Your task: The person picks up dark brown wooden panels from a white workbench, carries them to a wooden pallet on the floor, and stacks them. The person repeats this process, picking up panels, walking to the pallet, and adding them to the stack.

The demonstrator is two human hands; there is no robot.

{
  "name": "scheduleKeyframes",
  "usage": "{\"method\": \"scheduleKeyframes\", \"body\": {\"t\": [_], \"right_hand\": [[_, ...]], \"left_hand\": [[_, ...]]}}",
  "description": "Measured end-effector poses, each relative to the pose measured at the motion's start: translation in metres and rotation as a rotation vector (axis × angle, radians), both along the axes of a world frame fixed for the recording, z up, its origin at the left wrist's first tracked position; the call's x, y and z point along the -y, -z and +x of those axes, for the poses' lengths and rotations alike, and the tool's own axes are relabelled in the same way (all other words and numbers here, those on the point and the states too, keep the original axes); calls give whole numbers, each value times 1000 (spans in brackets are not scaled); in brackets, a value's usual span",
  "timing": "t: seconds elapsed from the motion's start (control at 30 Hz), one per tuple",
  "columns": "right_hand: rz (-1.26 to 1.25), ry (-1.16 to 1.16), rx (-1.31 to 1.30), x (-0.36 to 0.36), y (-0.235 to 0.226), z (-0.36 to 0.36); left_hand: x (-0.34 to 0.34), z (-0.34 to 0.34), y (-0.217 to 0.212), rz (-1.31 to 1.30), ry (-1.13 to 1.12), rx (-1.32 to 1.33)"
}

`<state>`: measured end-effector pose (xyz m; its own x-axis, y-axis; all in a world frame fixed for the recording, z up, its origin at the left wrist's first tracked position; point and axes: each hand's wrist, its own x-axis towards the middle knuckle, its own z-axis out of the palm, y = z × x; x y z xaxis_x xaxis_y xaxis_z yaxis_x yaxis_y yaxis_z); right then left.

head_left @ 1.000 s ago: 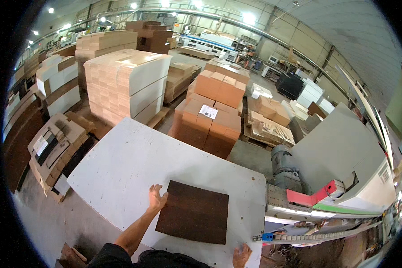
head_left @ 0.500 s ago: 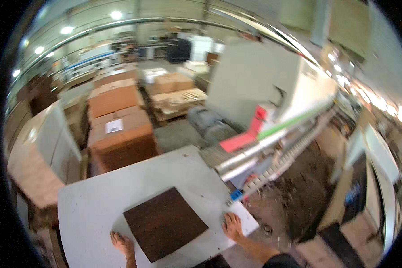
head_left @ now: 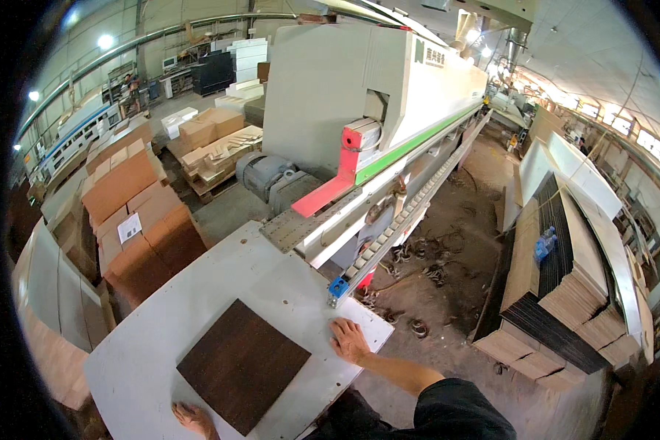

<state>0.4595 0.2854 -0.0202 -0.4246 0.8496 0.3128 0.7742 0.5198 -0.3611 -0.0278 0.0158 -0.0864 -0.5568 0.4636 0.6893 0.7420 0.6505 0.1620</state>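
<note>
A square dark brown wood-grain panel (head_left: 243, 366) lies flat on a white worktable (head_left: 143, 337). Beside the panel's near left edge, my left hand (head_left: 191, 419) rests on the tabletop with its fingers out and nothing in them. My right hand (head_left: 349, 340) lies on the table to the right of the panel, near the table's right edge, fingers loosely spread. Neither hand touches the panel. Just beyond my right hand is the blue end block (head_left: 337, 287) of a roller rail (head_left: 400, 227).
Beyond the table runs a long white machine (head_left: 330, 95) with a red bracket (head_left: 337, 187) and green stripe. Grey motors (head_left: 265, 174) sit beside it. Brown cartons (head_left: 154, 235) stand left; stacked flat boards (head_left: 565, 293) stand right. Scraps (head_left: 418, 328) litter the floor.
My view has swung to the right, so table, panel and machine sit further left in it. Both hands remain on the tabletop, and the panel keeps its place between them.
</note>
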Motion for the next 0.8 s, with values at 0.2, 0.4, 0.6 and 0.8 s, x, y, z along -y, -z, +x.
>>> {"method": "scheduleKeyframes", "body": {"t": [0.2, 0.4, 0.6, 0.8], "right_hand": [[6, -8, 18, 0, 3, 1], [10, -19, 31, -3, 3, 2], [7, -9, 61, -2, 6, 3], [-11, -35, 0, -3, 4, 5]], "left_hand": [[-1, 15, -23, -17, -32, 141], [-6, 17, -21, 2, -76, 196], [-6, 21, -28, 5, -29, 144], [-9, 21, -28, 2, -2, 128]]}}
